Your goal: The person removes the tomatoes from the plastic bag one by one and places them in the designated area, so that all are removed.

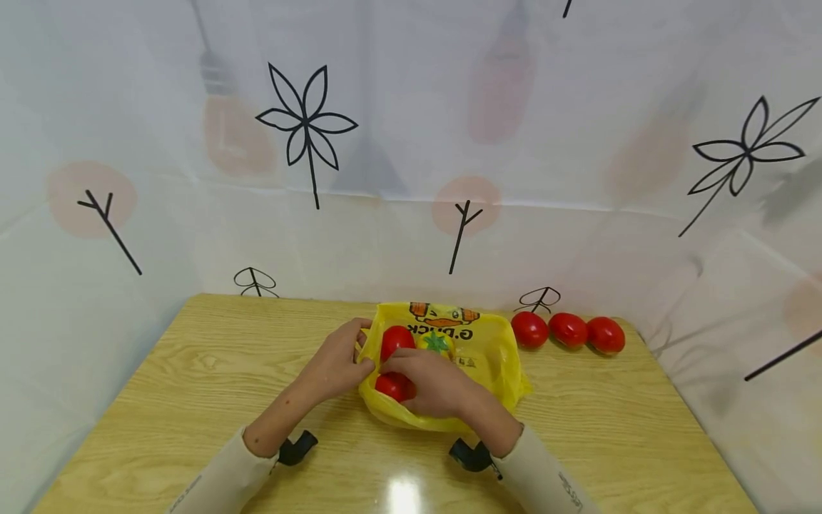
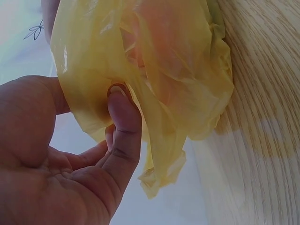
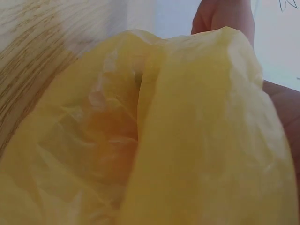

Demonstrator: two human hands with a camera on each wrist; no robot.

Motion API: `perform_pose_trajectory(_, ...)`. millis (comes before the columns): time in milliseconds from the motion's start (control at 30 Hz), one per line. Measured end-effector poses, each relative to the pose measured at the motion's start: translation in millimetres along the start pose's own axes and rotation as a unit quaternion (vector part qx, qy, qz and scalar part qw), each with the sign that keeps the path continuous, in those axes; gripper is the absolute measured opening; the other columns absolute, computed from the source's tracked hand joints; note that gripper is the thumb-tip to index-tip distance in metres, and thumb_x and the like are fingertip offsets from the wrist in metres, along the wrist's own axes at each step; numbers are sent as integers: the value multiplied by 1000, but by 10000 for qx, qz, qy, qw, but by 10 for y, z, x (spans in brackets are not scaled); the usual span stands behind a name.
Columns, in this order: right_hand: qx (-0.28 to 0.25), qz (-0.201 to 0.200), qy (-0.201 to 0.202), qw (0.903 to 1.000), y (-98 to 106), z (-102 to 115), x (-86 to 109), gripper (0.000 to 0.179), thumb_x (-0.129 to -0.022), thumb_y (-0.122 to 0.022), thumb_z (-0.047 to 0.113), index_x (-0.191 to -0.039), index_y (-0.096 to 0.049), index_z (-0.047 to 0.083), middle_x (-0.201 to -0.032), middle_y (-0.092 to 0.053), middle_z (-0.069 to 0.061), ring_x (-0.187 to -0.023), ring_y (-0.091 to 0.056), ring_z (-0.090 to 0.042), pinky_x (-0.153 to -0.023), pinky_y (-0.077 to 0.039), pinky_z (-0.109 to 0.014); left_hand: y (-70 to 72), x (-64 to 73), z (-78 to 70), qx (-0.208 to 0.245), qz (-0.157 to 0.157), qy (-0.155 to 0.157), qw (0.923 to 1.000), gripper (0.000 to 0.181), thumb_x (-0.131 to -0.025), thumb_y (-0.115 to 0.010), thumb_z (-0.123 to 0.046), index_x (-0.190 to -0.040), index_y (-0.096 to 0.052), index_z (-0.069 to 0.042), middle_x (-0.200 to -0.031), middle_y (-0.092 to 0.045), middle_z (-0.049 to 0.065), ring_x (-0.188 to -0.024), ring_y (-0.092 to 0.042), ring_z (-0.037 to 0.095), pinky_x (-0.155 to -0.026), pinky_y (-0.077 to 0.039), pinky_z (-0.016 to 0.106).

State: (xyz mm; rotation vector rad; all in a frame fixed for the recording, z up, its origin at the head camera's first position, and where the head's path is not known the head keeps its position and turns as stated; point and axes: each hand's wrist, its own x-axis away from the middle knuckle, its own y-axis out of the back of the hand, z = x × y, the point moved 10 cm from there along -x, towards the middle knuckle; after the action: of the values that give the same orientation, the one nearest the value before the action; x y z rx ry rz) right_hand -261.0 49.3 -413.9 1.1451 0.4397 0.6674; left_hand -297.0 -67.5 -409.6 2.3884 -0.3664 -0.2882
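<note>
A yellow plastic bag (image 1: 494,357) with a printed duck face lies with its mouth spread wide on the wooden table. Its left rim is pinched between thumb and fingers of my left hand (image 1: 337,364); the left wrist view shows the thumb (image 2: 124,110) pressed against the film. Inside the bag, my right hand (image 1: 437,382) has its fingers and thumb around a red tomato (image 1: 390,386). Behind that hand lie another red tomato (image 1: 397,340) and a yellow one with a green star-shaped top (image 1: 437,343). In the right wrist view, the bag (image 3: 201,126) hides the fingers.
To the bag's right, near the back edge of the table (image 1: 225,357), three red tomatoes stand in a row: a left one (image 1: 529,330), a middle one (image 1: 569,330) and a right one (image 1: 606,335). A patterned white cloth (image 1: 398,250) hangs behind.
</note>
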Motion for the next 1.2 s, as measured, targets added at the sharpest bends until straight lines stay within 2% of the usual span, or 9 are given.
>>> perform_pose_trajectory(333, 134, -125, 233, 9996, 5, -14, -7, 51, -87, -87, 15, -135, -69, 15, -136, -67, 1, -121, -64, -16, -106, -53, -37, -1, -1, 26, 132, 14, 103, 9999, 66, -87, -69, -2, -150, -50, 0, -100, -60, 5, -69, -53, 16, -58, -50, 28)
perform_pose_trajectory(600, -50, -131, 86, 9999, 32, -79, 14, 52, -87, -87, 18, -136, -69, 16, -140, -66, 1, -124, -63, -18, -106, -54, -39, 5, 8, 47, 188, -32, 209, 9996, 66, -85, -71, 1, -148, -51, 2, -102, -60, 7, -72, -54, 17, -60, -53, 28)
perform_pose_trajectory(867, -201, -285, 35, 9994, 141, -81, 84, 53, -86, -88, 20, -136, -69, 17, -141, -65, 1, -125, -63, -19, -103, -55, -41, 6, 6, 48, 223, -7, 256, 9994, 66, -85, -71, 1, -148, -50, 1, -103, -60, 7, -73, -54, 18, -62, -54, 28)
perform_pose_trajectory(1067, -265, -582, -92, 9979, 270, -93, 175, 57, -86, -87, 25, -139, -68, 18, -144, -64, 2, -127, -63, -21, -101, -57, -41, 13, 7, 47, 265, 11, 268, 9993, 66, -85, -71, 1, -147, -51, 1, -102, -60, 7, -73, -56, 18, -63, -56, 28)
perform_pose_trajectory(1200, -226, -877, -20, 9959, 373, -74, 256, 57, -86, -86, 26, -139, -67, 18, -141, -66, 1, -124, -65, -21, -98, -58, -41, 17, 8, 44, 283, 13, 246, 9993, 66, -84, -72, 1, -147, -51, 1, -102, -61, 7, -73, -56, 18, -62, -55, 28)
